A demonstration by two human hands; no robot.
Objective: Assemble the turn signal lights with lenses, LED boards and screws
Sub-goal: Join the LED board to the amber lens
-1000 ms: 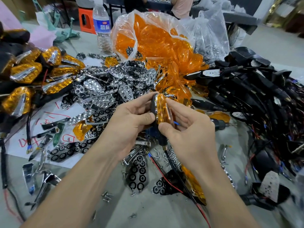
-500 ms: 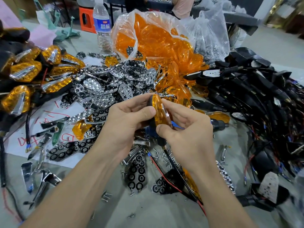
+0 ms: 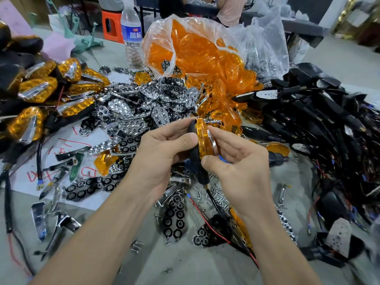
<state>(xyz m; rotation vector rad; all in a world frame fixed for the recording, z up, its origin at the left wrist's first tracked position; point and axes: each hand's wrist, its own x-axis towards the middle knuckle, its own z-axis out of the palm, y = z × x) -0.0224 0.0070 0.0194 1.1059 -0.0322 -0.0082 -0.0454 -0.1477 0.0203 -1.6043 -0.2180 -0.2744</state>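
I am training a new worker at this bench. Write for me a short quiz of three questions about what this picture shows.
1. True or false: the left hand and the right hand both hold the same turn signal light.
2. The spare orange lenses lie mostly in: A) a clear plastic bag; B) a metal tray; C) a cardboard box.
3. Fill in: the finished lights are piled on the person's ____ side.
Key: 1 true; 2 A; 3 left.
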